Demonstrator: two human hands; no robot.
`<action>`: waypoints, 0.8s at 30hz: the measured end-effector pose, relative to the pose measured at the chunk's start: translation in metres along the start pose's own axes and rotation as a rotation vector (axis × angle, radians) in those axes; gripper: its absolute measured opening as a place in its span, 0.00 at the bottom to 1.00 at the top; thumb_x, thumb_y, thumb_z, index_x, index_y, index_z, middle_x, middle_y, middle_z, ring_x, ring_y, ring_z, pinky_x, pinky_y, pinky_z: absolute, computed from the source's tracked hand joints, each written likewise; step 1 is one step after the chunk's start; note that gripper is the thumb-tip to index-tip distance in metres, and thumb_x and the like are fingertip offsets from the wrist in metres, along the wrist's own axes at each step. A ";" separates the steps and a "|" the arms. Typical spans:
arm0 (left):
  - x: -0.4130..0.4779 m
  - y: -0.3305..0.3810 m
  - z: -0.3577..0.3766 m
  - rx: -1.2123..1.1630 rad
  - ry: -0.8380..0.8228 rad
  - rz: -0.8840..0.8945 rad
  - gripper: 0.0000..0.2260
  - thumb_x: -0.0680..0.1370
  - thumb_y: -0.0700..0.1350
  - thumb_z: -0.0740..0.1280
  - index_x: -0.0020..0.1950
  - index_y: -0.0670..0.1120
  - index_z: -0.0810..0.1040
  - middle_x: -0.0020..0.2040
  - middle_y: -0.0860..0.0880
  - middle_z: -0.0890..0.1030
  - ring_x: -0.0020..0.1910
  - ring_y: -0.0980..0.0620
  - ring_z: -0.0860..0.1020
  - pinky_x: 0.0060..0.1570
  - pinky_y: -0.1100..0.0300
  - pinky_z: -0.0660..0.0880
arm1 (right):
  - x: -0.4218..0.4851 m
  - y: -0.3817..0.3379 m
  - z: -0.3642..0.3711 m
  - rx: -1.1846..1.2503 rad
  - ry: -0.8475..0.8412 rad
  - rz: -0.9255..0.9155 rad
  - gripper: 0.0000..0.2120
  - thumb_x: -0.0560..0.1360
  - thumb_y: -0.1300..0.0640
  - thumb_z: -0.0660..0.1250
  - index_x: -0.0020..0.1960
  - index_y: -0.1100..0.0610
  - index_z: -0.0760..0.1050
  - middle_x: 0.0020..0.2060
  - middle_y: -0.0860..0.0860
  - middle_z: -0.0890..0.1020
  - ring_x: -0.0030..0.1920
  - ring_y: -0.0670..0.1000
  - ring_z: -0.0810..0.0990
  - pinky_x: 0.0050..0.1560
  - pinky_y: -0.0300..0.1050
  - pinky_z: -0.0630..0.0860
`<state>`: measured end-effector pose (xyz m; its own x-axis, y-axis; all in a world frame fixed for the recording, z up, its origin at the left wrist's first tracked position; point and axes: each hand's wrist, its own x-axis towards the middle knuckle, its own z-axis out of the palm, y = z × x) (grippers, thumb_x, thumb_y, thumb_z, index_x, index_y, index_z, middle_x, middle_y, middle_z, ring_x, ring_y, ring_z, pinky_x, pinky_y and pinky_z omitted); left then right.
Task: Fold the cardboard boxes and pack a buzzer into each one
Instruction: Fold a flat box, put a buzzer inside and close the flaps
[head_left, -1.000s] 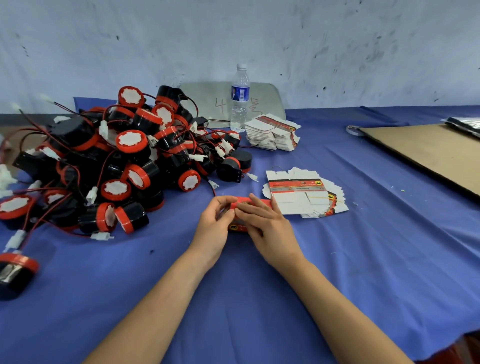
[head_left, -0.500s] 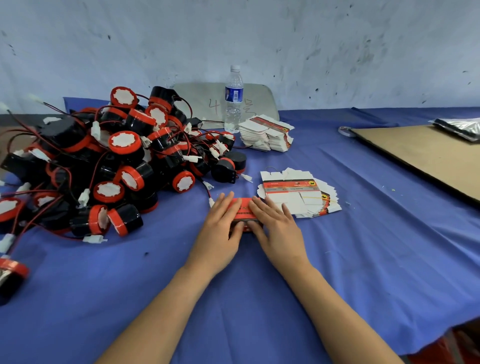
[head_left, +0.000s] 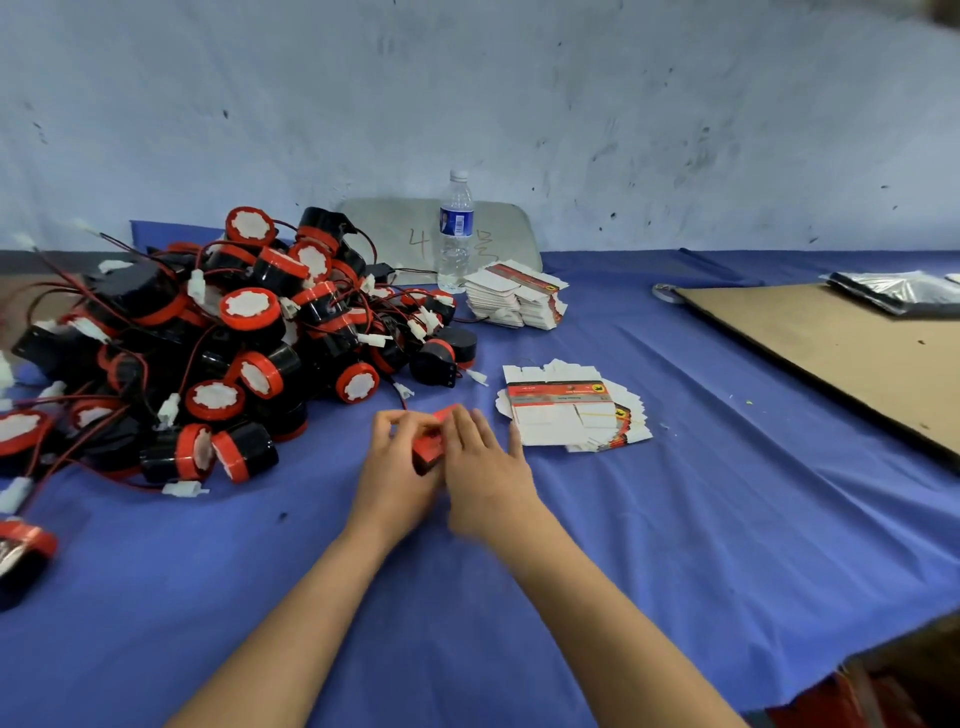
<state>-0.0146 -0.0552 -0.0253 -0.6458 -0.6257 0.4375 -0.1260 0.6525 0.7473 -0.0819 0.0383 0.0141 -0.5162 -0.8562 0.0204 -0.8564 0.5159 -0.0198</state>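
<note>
The small cardboard box (head_left: 430, 447) is red with a dark lower edge and part-folded, tilted so one corner rises away from the person. It is held just above the blue-covered table (head_left: 675, 519), near its middle, between both hands. The picture blurs here, so its flaps cannot be made out. The left hand (head_left: 396, 475) has its grip curled round the box's left side, fingertips bent over the top. The right hand (head_left: 485, 473) lies against the right side with fingers fairly straight and slightly spread; its thumb is hidden. Just right of the hands lies a fanned stack of flat box blanks (head_left: 571, 410), white with red bands. A second stack (head_left: 514, 301) sits further back, beside a water bottle (head_left: 456, 234). To the left is a tangled pile of buzzers (head_left: 208, 338), black with red rims and white faces, trailing red and black wires.
</note>
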 end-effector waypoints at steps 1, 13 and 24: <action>0.000 0.001 -0.002 -0.028 0.052 0.003 0.14 0.71 0.42 0.76 0.53 0.50 0.78 0.54 0.52 0.73 0.48 0.55 0.75 0.46 0.77 0.66 | -0.009 0.005 0.009 0.118 0.086 -0.010 0.37 0.75 0.61 0.63 0.79 0.56 0.47 0.78 0.50 0.50 0.78 0.50 0.41 0.76 0.58 0.40; -0.015 0.022 -0.011 -0.021 0.141 0.381 0.13 0.75 0.53 0.63 0.48 0.43 0.74 0.44 0.51 0.76 0.41 0.55 0.72 0.43 0.71 0.67 | -0.034 0.013 0.035 0.773 0.415 0.003 0.22 0.70 0.55 0.73 0.61 0.56 0.73 0.53 0.46 0.77 0.51 0.49 0.75 0.49 0.37 0.71; -0.011 0.022 -0.010 -0.109 0.124 0.276 0.16 0.68 0.56 0.64 0.46 0.44 0.75 0.41 0.54 0.77 0.40 0.57 0.74 0.39 0.67 0.70 | -0.035 0.010 0.032 0.773 0.368 0.004 0.19 0.69 0.49 0.74 0.55 0.52 0.70 0.46 0.45 0.77 0.45 0.46 0.73 0.41 0.38 0.68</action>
<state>-0.0028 -0.0390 -0.0087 -0.5473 -0.4829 0.6836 0.1268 0.7595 0.6381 -0.0723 0.0725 -0.0192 -0.6031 -0.7218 0.3394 -0.6787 0.2409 -0.6937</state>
